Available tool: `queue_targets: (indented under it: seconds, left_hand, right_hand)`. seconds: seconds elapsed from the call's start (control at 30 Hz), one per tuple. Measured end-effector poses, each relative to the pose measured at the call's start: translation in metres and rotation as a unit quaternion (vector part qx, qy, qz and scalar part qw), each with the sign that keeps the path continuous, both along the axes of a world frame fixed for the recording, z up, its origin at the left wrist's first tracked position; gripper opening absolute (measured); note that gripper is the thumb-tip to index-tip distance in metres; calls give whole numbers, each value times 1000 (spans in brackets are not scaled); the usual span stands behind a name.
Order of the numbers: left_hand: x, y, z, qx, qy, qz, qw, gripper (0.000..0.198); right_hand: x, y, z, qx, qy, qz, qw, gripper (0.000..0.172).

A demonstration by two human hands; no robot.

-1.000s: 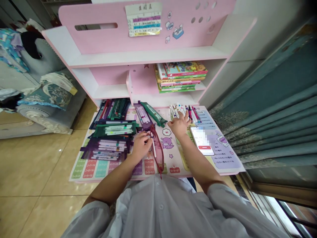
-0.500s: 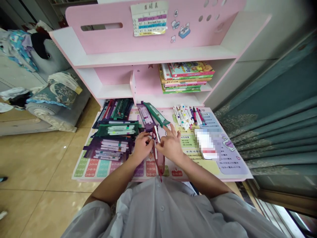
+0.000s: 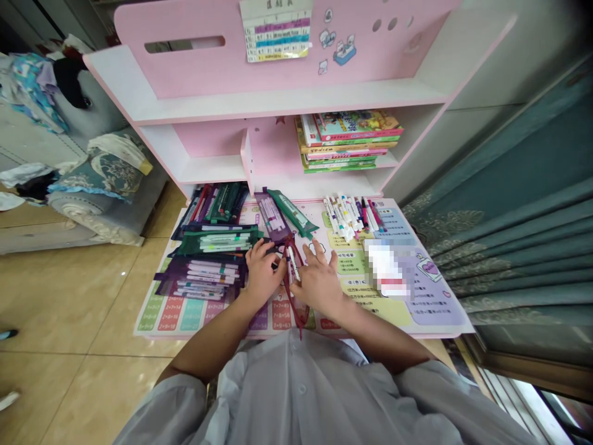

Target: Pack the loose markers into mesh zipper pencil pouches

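A dark red mesh pouch (image 3: 301, 314) lies lengthwise between my hands, its near end close to the table's front edge. My left hand (image 3: 264, 272) pinches the left edge of its opening. White markers (image 3: 291, 258) rest upright along the pouch, in its opening. My right hand (image 3: 323, 279) has its thumb and forefinger closed at their right side, while the other fingers are spread. To the left are a green mesh pouch (image 3: 222, 240) and a purple mesh pouch (image 3: 208, 277), both filled with markers. Another purple pouch (image 3: 272, 214) and a slim green pouch (image 3: 293, 213) lie beyond my hands.
Loose markers (image 3: 343, 216) are piled at the back right. A blurred-out flat item (image 3: 386, 269) lies nearer on the right. More filled pouches (image 3: 217, 203) sit at the back left. Behind stands a pink and white shelf (image 3: 291, 110) with stacked books (image 3: 347, 142).
The white marker between my hands has gone lower into the red pouch. My right hand has shifted slightly down, and my left hand slightly left.
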State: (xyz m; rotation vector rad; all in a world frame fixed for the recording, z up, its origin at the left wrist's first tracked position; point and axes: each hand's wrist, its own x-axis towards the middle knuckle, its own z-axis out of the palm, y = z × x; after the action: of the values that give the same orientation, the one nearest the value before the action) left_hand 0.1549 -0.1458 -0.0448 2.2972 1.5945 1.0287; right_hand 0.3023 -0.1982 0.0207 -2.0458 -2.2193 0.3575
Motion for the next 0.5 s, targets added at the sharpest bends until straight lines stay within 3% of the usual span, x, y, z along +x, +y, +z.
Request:
queue_targets:
  seconds: [0.3, 0.4, 0.5]
  left_hand:
    - [2, -1, 0, -6, 7, 9, 1000, 16]
    - [2, -1, 0, -8, 8, 7, 1000, 16]
    - [1, -1, 1, -6, 5, 8, 1000, 16]
  right_hand:
    - [-4, 9, -14, -51, -17, 29, 998, 34]
    - [1, 13, -22, -6, 40, 15, 999, 20]
    - [16, 25, -32, 109, 143, -6, 984, 19]
